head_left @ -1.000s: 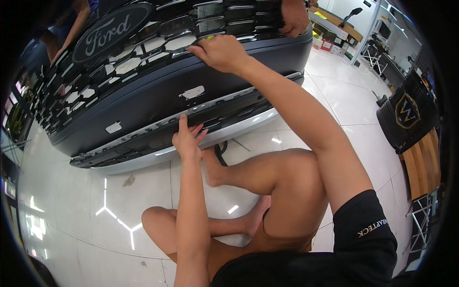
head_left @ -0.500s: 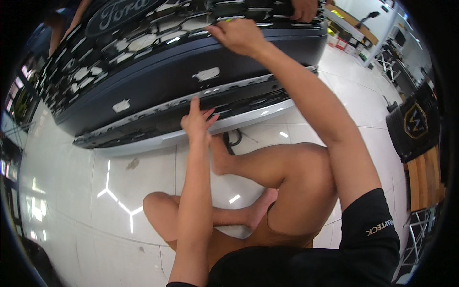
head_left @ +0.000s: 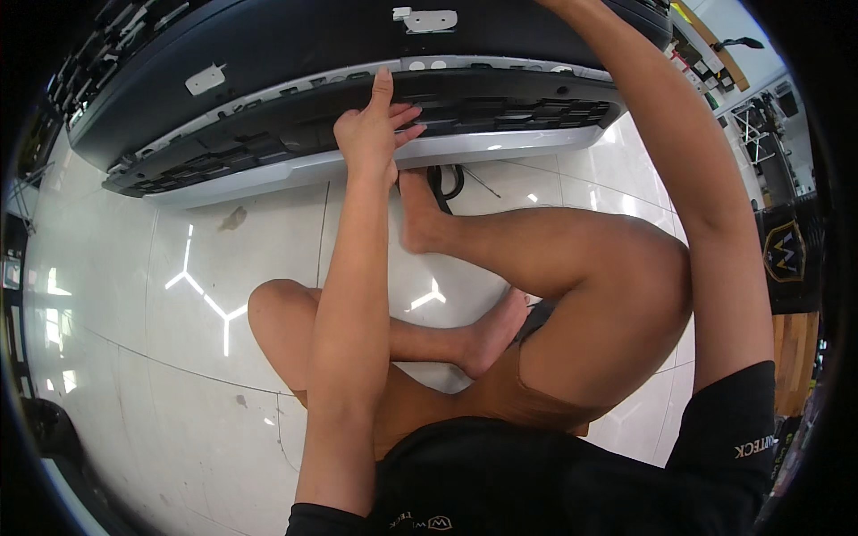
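Note:
A dark car bumper (head_left: pixel 286 62) spans the top, with two white brackets (head_left: pixel 429 20) on its face. Below a perforated metallic strip runs a black lower trim (head_left: pixel 500 112) edged in silver (head_left: pixel 223 183). My left hand (head_left: pixel 375 129) rests on this trim near its middle, thumb pointing up to the strip and fingers spread. My right hand (head_left: pixel 552 5) is at the top edge, mostly out of frame, so its fingers are hidden. Part of the honeycomb grille (head_left: pixel 116 40) shows at upper left.
My bare legs (head_left: pixel 581 295) are bent on the tiled floor (head_left: pixel 197 357). A black loop (head_left: pixel 447 188) lies by my foot under the bumper. At right stand a black panel (head_left: pixel 786 250) and a wooden surface (head_left: pixel 795 366); boxes (head_left: pixel 697 62) sit farther back.
The view has tipped down, so the bumper appears higher and its upper grille is mostly out of frame. The other person's hand has left view. My left hand stays on the lower trim.

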`<state>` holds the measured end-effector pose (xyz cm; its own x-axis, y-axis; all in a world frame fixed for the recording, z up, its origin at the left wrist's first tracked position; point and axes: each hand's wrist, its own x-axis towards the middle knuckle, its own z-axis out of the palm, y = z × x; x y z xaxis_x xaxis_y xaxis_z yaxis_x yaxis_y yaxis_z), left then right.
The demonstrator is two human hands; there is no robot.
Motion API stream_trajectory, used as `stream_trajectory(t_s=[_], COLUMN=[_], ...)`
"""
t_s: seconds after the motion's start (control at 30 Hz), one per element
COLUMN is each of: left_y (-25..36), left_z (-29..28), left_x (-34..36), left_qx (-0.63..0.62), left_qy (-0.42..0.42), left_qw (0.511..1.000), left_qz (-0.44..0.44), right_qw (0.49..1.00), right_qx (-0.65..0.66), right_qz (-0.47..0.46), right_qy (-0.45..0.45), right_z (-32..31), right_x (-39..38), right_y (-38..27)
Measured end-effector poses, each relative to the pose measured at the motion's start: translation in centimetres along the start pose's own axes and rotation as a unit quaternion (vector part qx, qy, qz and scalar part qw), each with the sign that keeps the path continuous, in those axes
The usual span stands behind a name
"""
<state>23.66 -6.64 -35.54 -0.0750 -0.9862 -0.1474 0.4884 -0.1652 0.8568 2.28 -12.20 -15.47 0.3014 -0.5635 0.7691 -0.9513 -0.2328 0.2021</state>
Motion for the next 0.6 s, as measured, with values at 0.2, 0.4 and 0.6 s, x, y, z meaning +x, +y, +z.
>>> stream_trajectory(t_s=[0.2,0.4,0.6], left_y=[-0.2,0.1,-0.1], left_z=[0.2,1.8,0.3], left_x=[0.8,0.3,-0.1], left_qx=[-0.026,-0.046,-0.007], left_qy=[-0.014,0.045,0.044], left_qw=[0.998,0.996,0.998], left_qz=[0.049,0.069,0.051], right_qw=[0.999,0.998,0.997], right_qx=[-0.001,-0.004,-0.017], right_qz=[0.005,-0.023,-0.038], right_qy=[0.048,0.056,0.066], right_z=[0.2,-0.4,-1.4], right_x=[-0.6,-1.5,-2.4], right_y=[-0.3,-0.7,-2.1])
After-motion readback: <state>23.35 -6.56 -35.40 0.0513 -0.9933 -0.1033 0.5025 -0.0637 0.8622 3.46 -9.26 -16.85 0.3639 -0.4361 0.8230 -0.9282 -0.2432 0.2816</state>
